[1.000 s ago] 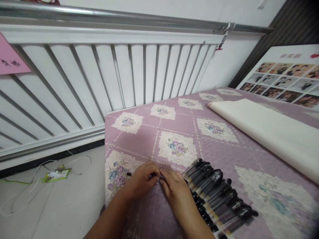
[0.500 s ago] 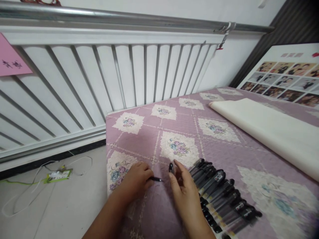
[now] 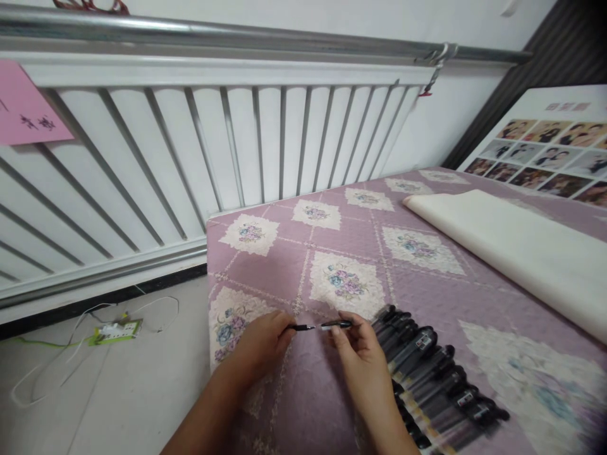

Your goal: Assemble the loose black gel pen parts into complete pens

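Note:
My left hand is closed round a black pen, whose tip points right. Between the fingers of my right hand is a black pen cap, lying level with its mouth turned left toward the pen tip. Tip and cap are in line, very close together; whether they touch I cannot tell. Just right of my right hand lies a row of capped black pens on the purple flowered cloth, partly hidden by that hand and blurred.
A folded cream sheet lies at the right of the cloth. Behind it leans a photo board. A white radiator stands along the wall. On the floor at left is a power strip with loose cables.
My right hand has turned the cap from upright to level and brought it in line with the pen tip. The pen in my left hand has become more level. The view has shifted slightly.

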Demonstrator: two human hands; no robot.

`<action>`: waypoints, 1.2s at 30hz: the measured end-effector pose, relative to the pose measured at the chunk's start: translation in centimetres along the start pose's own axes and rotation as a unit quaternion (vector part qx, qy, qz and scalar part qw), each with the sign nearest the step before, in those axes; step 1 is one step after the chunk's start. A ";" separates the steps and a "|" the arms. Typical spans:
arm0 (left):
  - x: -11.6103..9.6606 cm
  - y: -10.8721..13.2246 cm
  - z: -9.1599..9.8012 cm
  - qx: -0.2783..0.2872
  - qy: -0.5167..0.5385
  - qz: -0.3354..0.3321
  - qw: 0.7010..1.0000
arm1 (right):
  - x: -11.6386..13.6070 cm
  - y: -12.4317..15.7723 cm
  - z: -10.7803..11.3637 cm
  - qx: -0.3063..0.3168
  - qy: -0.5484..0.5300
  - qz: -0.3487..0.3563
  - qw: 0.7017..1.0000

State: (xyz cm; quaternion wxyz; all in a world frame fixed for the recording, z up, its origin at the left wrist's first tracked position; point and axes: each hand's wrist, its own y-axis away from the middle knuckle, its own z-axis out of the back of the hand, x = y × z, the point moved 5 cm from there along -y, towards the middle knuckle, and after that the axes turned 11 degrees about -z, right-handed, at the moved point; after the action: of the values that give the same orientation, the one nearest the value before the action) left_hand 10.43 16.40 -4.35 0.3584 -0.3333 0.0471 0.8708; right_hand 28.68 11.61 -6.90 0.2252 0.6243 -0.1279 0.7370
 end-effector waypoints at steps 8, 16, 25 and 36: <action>0.1 -0.1 -0.6 -0.026 0.007 -0.026 0.999 | 0.7 0.7 -1.6 0.094 0.029 0.015 0.995; 0.1 -0.1 -0.8 -0.048 -0.033 -0.043 0.997 | 0.8 0.8 -1.9 0.122 0.030 -0.003 0.992; 0.7 0.0 0.4 -0.054 -0.063 -0.057 0.995 | -0.2 0.1 -1.3 0.114 0.009 -0.035 0.993; 0.1 0.0 0.6 -0.099 -0.043 -0.054 0.993 | 0.0 0.4 -1.5 0.145 -0.048 -0.074 0.985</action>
State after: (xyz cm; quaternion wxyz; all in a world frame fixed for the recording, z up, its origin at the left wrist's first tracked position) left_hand 10.02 16.64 -4.00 0.3719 -0.3315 -0.0734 0.8640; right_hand 27.12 11.97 -7.12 0.1796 0.6925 0.0163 0.6985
